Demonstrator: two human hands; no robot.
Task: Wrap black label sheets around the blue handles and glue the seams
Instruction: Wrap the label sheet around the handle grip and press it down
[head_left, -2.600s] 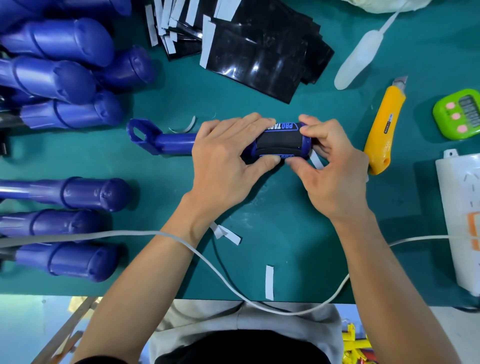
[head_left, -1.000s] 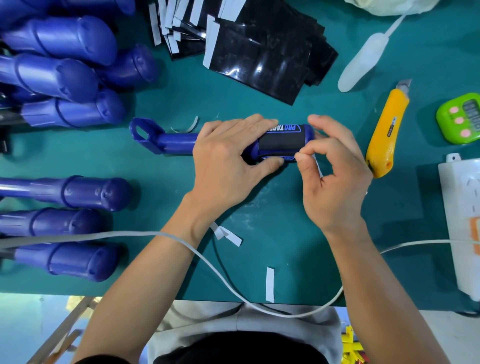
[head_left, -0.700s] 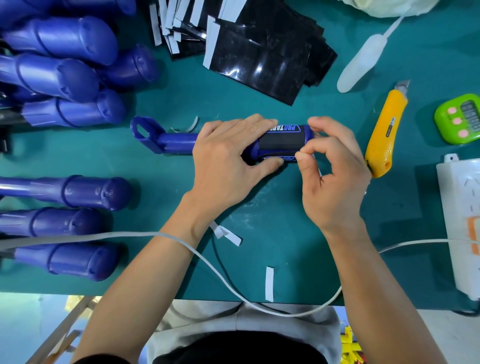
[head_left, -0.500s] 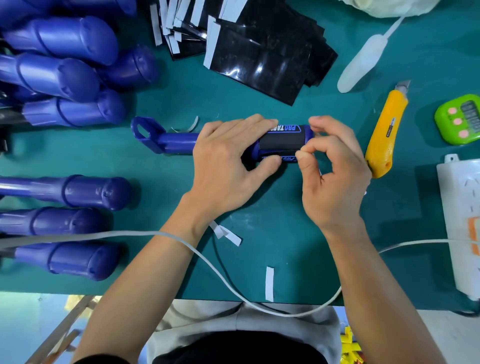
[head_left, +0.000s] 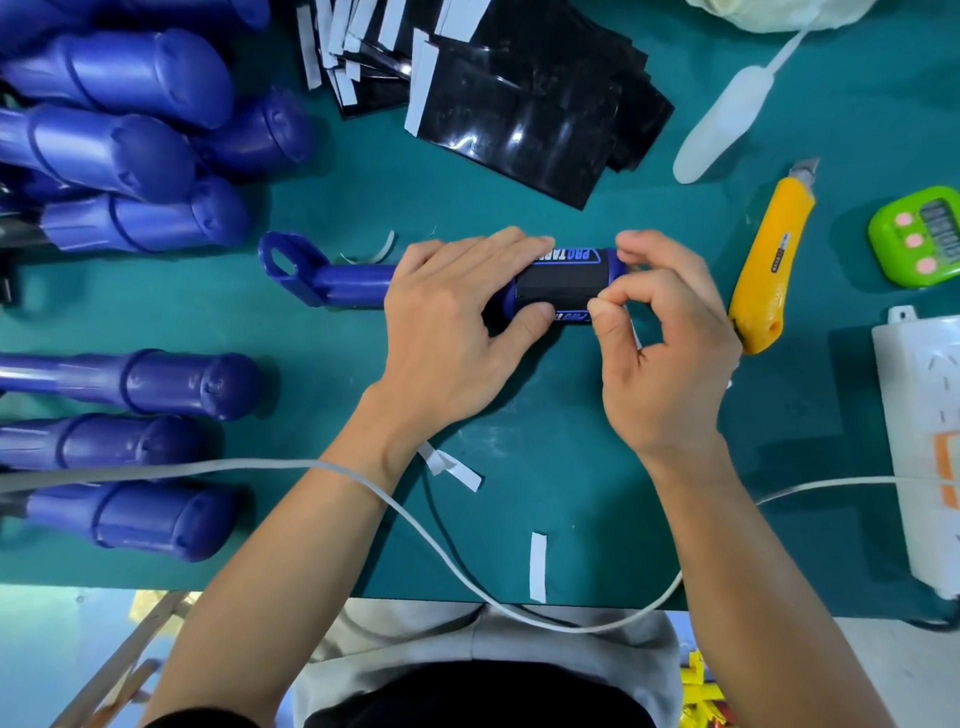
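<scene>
Handle in left hand; right hand pinches label.

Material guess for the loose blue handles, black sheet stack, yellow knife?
Blue handles: likely moulded plastic, satin; soft highlights, raised mould rings. Black label sheets: thin glossy film, maybe vinyl; sharp glare, curled edges, white strips along one edge. Utility knife: yellow hard plastic body, matte; blade tip looks metal.

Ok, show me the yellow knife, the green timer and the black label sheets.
yellow knife (head_left: 771, 260), head view, mid handle.
green timer (head_left: 917, 239), head view, front face.
black label sheets (head_left: 519, 119), head view, top sheet.
</scene>
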